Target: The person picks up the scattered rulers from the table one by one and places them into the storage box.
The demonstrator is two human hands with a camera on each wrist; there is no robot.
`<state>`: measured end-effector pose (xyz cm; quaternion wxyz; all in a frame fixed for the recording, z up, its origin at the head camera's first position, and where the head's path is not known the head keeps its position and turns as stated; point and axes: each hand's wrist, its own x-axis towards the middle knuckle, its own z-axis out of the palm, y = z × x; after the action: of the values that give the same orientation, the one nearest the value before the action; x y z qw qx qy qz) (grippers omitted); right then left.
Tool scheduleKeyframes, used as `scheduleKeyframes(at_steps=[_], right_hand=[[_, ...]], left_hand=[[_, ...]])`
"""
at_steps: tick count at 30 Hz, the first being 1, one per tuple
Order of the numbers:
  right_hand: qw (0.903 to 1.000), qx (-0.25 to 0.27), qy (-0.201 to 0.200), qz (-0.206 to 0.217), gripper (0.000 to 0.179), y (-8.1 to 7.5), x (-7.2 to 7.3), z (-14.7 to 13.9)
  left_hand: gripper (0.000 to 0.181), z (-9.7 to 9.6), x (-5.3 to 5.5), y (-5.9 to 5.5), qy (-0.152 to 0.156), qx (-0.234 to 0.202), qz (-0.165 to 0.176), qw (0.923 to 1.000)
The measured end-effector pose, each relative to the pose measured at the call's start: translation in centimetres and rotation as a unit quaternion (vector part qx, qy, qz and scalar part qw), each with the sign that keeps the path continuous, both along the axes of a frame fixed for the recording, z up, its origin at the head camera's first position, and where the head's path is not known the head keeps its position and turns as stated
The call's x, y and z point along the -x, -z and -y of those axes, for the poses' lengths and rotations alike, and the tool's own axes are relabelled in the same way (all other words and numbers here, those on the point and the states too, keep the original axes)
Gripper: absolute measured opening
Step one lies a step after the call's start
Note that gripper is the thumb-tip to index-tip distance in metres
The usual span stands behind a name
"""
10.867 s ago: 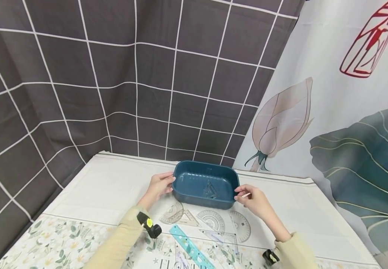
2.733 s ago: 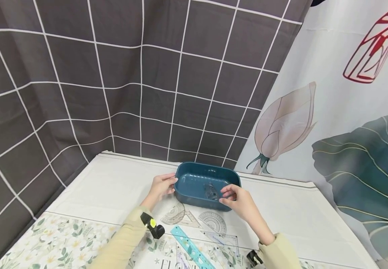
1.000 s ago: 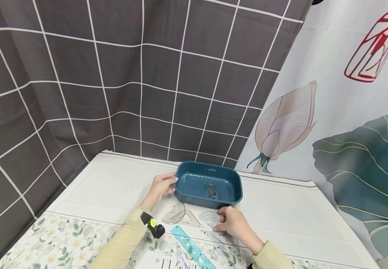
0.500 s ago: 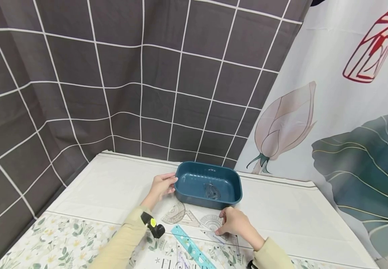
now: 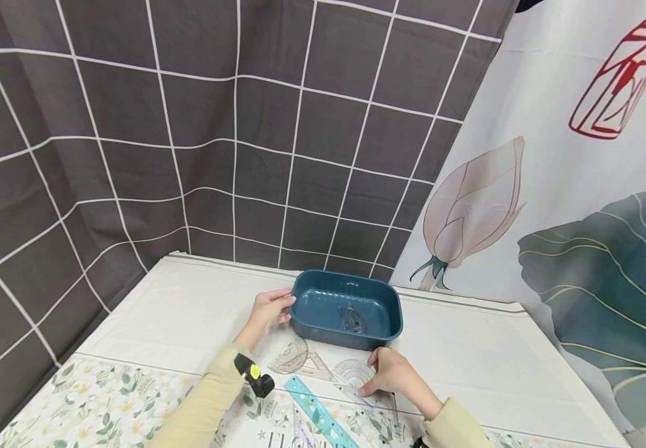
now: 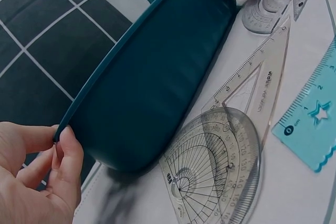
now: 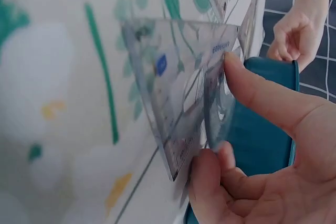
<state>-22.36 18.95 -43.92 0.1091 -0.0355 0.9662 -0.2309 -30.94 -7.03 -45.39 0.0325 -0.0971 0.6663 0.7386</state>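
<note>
One dark blue bin [image 5: 328, 335], upright on the surface [image 5: 199, 286], transparent pieces [image 5: 353, 318] inside; rim pinched in the grip of the left hand [image 5: 267, 313]. One clear protractor [image 5: 350, 368], just in front of the bin, pinched in the grip of the right hand [image 5: 396, 374], overlapping a clear set square [image 7: 165, 85]. One further protractor [image 6: 210, 171], lying partly over a second set square [image 6: 270, 77]. One turquoise ruler [image 5: 317, 407], star cut-out [image 6: 319, 112], in front of these.

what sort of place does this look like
Perhaps an indoor workspace set up for filming, though I can't be sure: a dark gridded curtain hangs behind, a floral cloth lies spread in front, and a black wrist-worn device might be a camera.
</note>
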Motion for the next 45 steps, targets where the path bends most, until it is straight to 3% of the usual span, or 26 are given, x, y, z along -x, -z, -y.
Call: scheduleKeyframes(at_steps=[10,17,22,30,39,45], right_hand=[[0.9988,0.047,0.012,-0.003,0.053,0.1,-0.5,-0.4],[0.9947,0.100,0.015,0.019,0.033,0.3,-0.6,-1.4],[0.9868,0.157,0.002,0.041,0.022,-0.3,-1.2,-1.7],[0.9726,0.218,-0.042,0.068,0.022,-1.3,-1.5,-2.4],[0.9668,0.240,-0.070,0.051,0.020,-3.4,-0.6,-2.9],[0.9643,0.253,-0.063,0.044,0.021,-4.5,0.4,-3.0]], left_hand=[[0.038,0.0,0.1,-0.1,0.002,0.002,-0.003,1.0000],[0.038,-0.1,-0.2,-0.4,0.000,0.000,-0.003,1.0000],[0.037,-0.2,-0.1,-0.2,-0.005,-0.001,0.000,1.0000],[0.036,-0.3,-0.1,-0.2,-0.009,0.006,-0.001,0.9999],[0.036,-0.2,-0.1,-0.2,-0.007,0.001,-0.002,1.0000],[0.036,-0.3,-0.2,-0.4,-0.009,0.009,0.001,0.9999]])
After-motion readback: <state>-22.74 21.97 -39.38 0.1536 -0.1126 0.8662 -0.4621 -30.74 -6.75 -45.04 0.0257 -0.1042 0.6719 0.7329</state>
